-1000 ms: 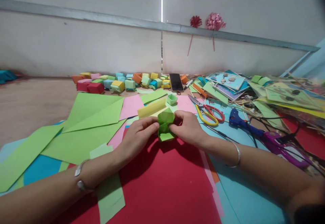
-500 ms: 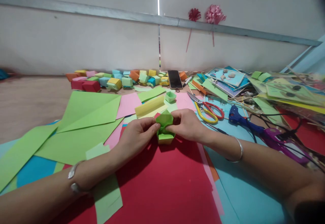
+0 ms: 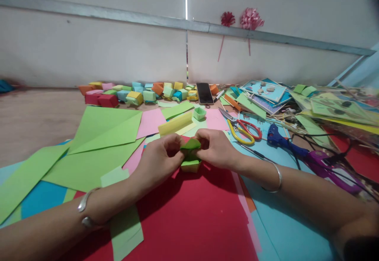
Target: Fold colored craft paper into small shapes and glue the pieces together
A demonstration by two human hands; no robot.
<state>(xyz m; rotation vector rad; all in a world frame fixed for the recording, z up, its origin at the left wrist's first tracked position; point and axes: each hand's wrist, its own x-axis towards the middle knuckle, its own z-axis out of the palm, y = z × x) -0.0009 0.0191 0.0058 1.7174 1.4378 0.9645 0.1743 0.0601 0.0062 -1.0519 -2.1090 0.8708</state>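
My head camera looked forward and down from above my forearms, facing the wall (image 3: pixel 97 47) beyond the red sheet (image 3: pixel 195 213).

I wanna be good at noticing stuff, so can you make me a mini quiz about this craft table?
1. True or false: the left hand and the right hand both touch the folded green paper.
2. Which thing lies to the right of the scissors?
A) the phone
B) the blue and purple glue gun
C) the yellow folded strip
3. Fill in the colour: the big sheet right under the hands is ____.

Key: 1. true; 2. B; 3. red
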